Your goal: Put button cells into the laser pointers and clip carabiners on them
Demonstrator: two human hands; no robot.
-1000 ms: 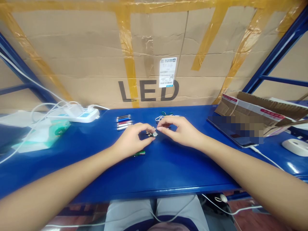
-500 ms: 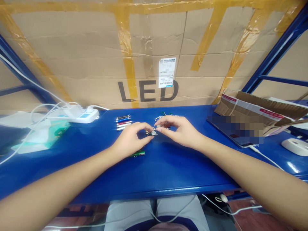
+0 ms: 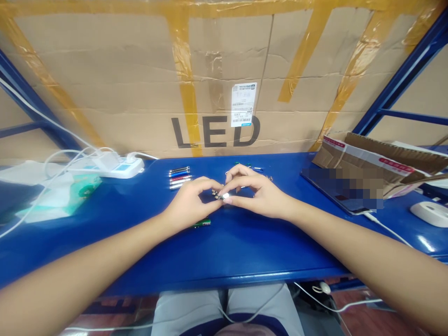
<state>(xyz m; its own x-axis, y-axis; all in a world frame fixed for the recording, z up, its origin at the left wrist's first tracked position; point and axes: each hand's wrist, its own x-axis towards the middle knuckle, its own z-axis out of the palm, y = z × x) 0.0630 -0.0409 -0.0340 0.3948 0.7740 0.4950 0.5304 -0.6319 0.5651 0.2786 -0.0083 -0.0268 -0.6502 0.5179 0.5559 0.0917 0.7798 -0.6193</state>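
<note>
Blue worktop (image 3: 245, 242): left hand (image 3: 189, 203) and right hand (image 3: 261, 196) meet at its centre, fingers of both pinching small metal parts (image 3: 226, 196). Row of slim tubes (image 3: 180, 177) lies behind, green tube (image 3: 203, 223) under left hand. Likely midway.

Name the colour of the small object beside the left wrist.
The object is green; head view.

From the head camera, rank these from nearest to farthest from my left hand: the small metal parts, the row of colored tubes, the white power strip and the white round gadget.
From the left hand:
1. small metal parts, at its fingertips.
2. row of colored tubes, just behind it.
3. white power strip, back left.
4. white round gadget, far right edge.
</note>
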